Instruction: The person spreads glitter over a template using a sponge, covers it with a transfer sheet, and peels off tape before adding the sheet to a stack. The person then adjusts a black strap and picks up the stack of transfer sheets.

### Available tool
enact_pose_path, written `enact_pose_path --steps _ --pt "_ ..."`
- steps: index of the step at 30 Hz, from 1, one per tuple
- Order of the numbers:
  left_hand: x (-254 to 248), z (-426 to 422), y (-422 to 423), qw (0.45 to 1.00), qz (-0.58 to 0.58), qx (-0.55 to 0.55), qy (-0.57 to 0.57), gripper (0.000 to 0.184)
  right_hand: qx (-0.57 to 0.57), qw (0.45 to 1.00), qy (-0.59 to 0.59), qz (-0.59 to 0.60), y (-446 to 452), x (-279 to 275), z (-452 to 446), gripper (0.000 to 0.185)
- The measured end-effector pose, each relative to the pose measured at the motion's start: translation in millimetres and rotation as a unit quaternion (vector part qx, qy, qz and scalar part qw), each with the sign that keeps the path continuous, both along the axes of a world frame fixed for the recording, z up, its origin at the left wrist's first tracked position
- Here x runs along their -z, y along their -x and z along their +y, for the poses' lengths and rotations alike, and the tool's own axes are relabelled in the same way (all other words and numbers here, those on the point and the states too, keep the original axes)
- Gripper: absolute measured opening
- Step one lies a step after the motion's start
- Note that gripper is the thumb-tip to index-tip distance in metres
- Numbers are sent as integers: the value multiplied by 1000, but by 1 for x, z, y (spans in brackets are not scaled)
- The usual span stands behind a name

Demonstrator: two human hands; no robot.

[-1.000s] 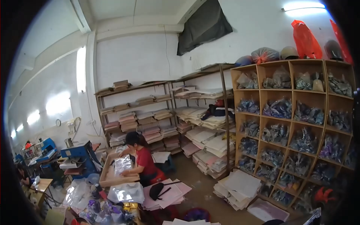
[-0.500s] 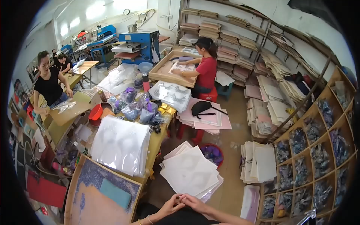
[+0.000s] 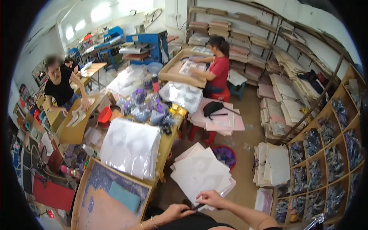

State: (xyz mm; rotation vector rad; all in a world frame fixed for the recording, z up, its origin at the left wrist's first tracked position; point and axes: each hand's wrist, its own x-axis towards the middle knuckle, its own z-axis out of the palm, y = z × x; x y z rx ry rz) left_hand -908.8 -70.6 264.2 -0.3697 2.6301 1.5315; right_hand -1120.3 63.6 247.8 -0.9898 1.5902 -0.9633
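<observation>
My left hand point(image 3: 177, 211) is at the bottom centre, above my lap, with its fingers pinched on a small dark strip point(image 3: 199, 207). My right hand point(image 3: 211, 198) is a little higher and to the right, its fingers bent together at the strip's other end. What the strip is, I cannot make out. Just beyond my hands lies a stack of white sheets point(image 3: 201, 172), its corners fanned out. Left of my hands stands a shallow wooden tray point(image 3: 147, 199) with purple-blue grains and a teal block point(image 3: 124, 196) in it.
Glossy clear sheets point(image 3: 130, 145) lie on the yellow table with bags of purple material point(image 3: 147, 109) behind them. A wooden compartment shelf point(image 3: 318, 165) full of bags stands right. A person in red point(image 3: 218, 69) works at another tray; a person in black point(image 3: 61, 88) stands left.
My hands have moved apart from each other, and a dark strip now shows between them. The view has shifted slightly. The person at the left has moved their arms over the board.
</observation>
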Motion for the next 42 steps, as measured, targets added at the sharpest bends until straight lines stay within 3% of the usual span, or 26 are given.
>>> enact_pose_path --steps 4,5,8,11,14,23,27,33,34,42 --pt "-2 -2 16 992 -27 47 -111 39 -10 999 28 -30 9 -2 -1 18" --pt "3 2 17 993 31 44 -103 41 -4 998 54 19 9 7 1 18" --pt "12 7 21 996 0 84 -5 40 7 999 43 -22 12 4 1 18" --pt "5 5 19 995 10 48 -87 40 23 999 38 -20 10 14 4 17" --pt "9 -4 14 998 33 60 -3 40 30 999 5 -21 7 14 11 17" --pt "-27 -13 9 994 -80 28 -72 35 102 993 -18 -64 -3 24 28 15" --pt "-11 -11 2 971 -109 -53 -206 33 94 993 -17 -64 -2 28 31 14" --pt "-1 -5 -6 991 -36 -66 -112 31 105 992 -58 -45 -15 25 41 15" --pt "2 -4 -8 974 -84 -101 -182 31 104 991 -78 -41 -17 22 42 15" --pt "15 -9 -10 983 -60 -60 -161 32 150 986 -42 -56 -25 48 58 18"
